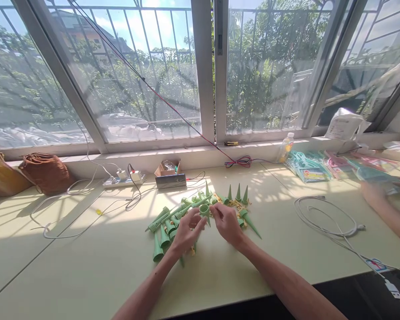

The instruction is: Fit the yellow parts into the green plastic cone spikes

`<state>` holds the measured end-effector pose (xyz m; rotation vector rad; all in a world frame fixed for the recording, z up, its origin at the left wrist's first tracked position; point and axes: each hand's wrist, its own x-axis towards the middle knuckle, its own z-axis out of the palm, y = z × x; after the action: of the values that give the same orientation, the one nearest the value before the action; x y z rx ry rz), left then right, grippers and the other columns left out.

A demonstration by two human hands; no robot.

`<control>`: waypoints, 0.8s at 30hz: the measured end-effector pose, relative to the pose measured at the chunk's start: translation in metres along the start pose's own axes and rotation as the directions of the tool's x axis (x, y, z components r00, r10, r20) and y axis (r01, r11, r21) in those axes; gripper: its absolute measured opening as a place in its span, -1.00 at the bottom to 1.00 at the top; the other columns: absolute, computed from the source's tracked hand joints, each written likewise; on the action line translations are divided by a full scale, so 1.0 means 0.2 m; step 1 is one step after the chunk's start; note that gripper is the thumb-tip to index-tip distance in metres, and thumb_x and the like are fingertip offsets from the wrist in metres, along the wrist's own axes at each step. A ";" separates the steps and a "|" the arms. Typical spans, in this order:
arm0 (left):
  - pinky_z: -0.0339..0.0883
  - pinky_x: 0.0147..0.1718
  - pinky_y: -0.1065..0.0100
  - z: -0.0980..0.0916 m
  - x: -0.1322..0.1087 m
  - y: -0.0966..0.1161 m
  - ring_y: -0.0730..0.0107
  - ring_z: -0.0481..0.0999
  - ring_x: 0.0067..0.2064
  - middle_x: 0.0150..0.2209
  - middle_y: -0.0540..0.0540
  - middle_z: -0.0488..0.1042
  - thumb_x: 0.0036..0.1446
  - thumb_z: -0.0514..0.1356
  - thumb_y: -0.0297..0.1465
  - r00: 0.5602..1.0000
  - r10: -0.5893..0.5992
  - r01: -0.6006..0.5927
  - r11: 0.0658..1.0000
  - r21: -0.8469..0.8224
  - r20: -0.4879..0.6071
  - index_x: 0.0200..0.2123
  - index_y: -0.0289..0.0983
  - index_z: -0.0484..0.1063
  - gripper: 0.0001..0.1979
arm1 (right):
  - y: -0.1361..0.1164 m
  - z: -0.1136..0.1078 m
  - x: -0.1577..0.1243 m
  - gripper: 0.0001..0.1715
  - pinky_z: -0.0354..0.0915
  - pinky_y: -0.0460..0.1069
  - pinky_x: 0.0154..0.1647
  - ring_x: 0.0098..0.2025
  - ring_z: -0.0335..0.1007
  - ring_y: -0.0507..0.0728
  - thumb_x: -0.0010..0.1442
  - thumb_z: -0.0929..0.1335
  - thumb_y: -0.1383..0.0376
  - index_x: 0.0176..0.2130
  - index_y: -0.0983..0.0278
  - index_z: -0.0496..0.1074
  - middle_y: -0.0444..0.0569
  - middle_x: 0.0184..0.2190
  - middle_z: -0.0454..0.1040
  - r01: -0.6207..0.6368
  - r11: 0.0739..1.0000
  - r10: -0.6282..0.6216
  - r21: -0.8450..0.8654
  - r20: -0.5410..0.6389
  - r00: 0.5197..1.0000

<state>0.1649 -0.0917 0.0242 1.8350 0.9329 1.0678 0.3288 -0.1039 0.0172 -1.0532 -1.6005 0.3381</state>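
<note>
My left hand (pixel 186 232) and my right hand (pixel 226 222) meet over a pile of green plastic cone spikes (pixel 168 226) on the pale table (pixel 96 266). Between the fingertips of both hands is one green cone (pixel 205 210), its round open end facing up. Both hands pinch it, left from the left, right from the right. More green cones (pixel 238 194) stand point-up just behind, with small yellow pieces (pixel 235 203) scattered among them. Long cones lie flat to the left of my left hand.
A white cable (pixel 330 218) loops at the right. Another person's hand (pixel 375 193) reaches in by coloured packets (pixel 308 166). A power strip (pixel 123 180), small cardboard box (pixel 168 168), brown bag (pixel 46 172) and bottle (pixel 286 147) line the window sill.
</note>
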 end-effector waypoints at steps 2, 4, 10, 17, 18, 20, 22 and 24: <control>0.18 -0.61 0.49 0.00 0.00 -0.01 0.52 0.30 -0.60 -0.56 0.02 0.40 0.24 0.11 -0.09 0.999 -0.016 0.018 0.999 -0.044 0.042 -0.29 -0.28 0.30 -0.66 | 0.00 0.00 0.00 -0.56 -0.05 -0.09 -0.53 -0.58 -0.07 -0.03 0.38 0.21 0.20 -0.53 0.26 0.12 -0.23 -0.64 0.08 0.003 1.000 -0.003 0.004 0.012 1.000; 0.15 -0.66 0.49 0.00 0.00 -0.02 0.56 0.26 -0.66 -0.56 -0.04 0.46 0.27 0.04 -0.04 0.997 -0.031 0.036 0.997 -0.072 0.074 -0.38 -0.30 0.31 -0.58 | -0.01 0.00 0.00 -0.57 -0.04 -0.10 -0.53 -0.58 -0.05 -0.03 0.38 0.21 0.20 -0.52 0.26 0.14 -0.22 -0.63 0.09 0.010 1.000 -0.011 0.010 0.030 0.999; 0.21 -0.69 0.46 0.00 0.01 -0.03 0.46 0.39 -0.64 -0.52 -0.21 0.54 0.27 -0.06 0.05 0.989 -0.116 0.131 0.978 -0.163 0.096 -0.50 -0.38 0.45 -0.36 | 0.00 0.01 0.00 -0.59 -0.03 -0.10 -0.53 -0.58 0.01 -0.03 0.37 0.20 0.23 -0.52 0.27 0.20 -0.20 -0.62 0.16 0.042 0.999 -0.043 0.014 0.059 0.997; 0.22 -0.69 0.44 -0.01 0.01 0.01 0.41 0.42 -0.64 -0.53 -0.28 0.54 0.21 -0.12 0.15 0.966 -0.232 0.253 0.938 -0.237 0.115 -0.52 -0.42 0.52 -0.21 | -0.01 0.01 -0.01 -0.61 0.01 -0.11 -0.50 -0.55 0.05 -0.02 0.37 0.21 0.25 -0.50 0.28 0.25 -0.19 -0.60 0.19 0.042 0.999 -0.043 0.011 0.069 0.997; 0.23 -0.69 0.44 -0.01 0.01 0.01 0.40 0.42 -0.63 -0.53 -0.28 0.54 0.21 -0.12 0.15 0.963 -0.242 0.264 0.934 -0.242 0.118 -0.51 -0.42 0.52 -0.22 | -0.01 0.01 -0.01 -0.61 0.01 -0.11 -0.50 -0.55 0.06 -0.02 0.37 0.21 0.25 -0.50 0.28 0.26 -0.18 -0.60 0.20 0.044 0.999 -0.044 0.007 0.069 0.997; 0.24 -0.69 0.44 -0.01 0.02 0.00 0.40 0.43 -0.62 -0.52 -0.27 0.55 0.21 -0.10 0.15 0.959 -0.254 0.279 0.927 -0.250 0.129 -0.49 -0.42 0.53 -0.23 | -0.01 0.01 -0.01 -0.61 0.02 -0.11 -0.50 -0.55 0.06 -0.02 0.36 0.21 0.25 -0.50 0.29 0.28 -0.18 -0.60 0.21 0.048 0.999 -0.048 -0.001 0.069 0.996; 0.25 -0.69 0.44 -0.01 0.02 -0.01 0.39 0.44 -0.62 -0.50 -0.27 0.56 0.22 -0.09 0.13 0.957 -0.256 0.284 0.925 -0.254 0.137 -0.45 -0.42 0.53 -0.26 | -0.01 0.01 0.00 -0.61 0.03 -0.11 -0.50 -0.56 0.06 -0.02 0.36 0.21 0.25 -0.50 0.29 0.29 -0.18 -0.61 0.22 0.051 0.999 -0.050 -0.009 0.071 0.996; 0.26 -0.68 0.44 -0.02 0.02 -0.02 0.39 0.44 -0.61 -0.48 -0.26 0.56 0.22 -0.07 0.12 0.957 -0.255 0.283 0.925 -0.254 0.140 -0.41 -0.42 0.53 -0.28 | -0.01 0.01 0.00 -0.60 0.04 -0.11 -0.50 -0.55 0.06 -0.02 0.36 0.21 0.25 -0.50 0.29 0.30 -0.17 -0.61 0.23 0.050 0.999 -0.050 -0.009 0.073 0.996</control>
<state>0.1628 -0.0864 0.0237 1.4729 0.8974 0.8722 0.3256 -0.1051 0.0172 -1.0175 -1.6924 0.3374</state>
